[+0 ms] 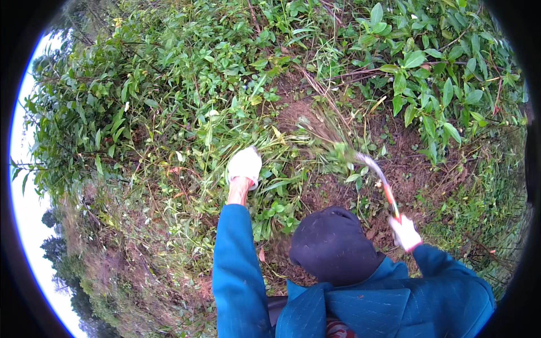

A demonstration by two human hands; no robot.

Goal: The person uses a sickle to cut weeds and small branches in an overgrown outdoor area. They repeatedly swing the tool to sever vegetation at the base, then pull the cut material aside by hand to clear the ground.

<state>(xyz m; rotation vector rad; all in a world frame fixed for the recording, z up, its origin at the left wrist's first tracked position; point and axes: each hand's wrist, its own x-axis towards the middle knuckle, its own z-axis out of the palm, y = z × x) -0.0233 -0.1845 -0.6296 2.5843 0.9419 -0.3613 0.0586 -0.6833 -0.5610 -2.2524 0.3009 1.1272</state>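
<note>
My right hand [405, 233], in a white glove, grips the red-orange handle of a sickle [389, 196]. The curved metal blade [372, 165] reaches up and left. Its tip is blurred among leafy weeds [342, 153], which are blurred too. To the left, my left hand [244, 165], also gloved in white, is down among long grass blades [279, 145] and green weeds. Its back faces me and its fingers are hidden, so whether it holds any stems cannot be told.
Dense leafy shrubs [422, 76] grow at upper right, with more undergrowth [139, 88] at upper left. Brown soil [296, 112] shows between the plants. Blue sleeves [239, 262] and a rounded form in dark cloth [334, 245] fill the lower middle. Dry stems [323, 91] lie ahead.
</note>
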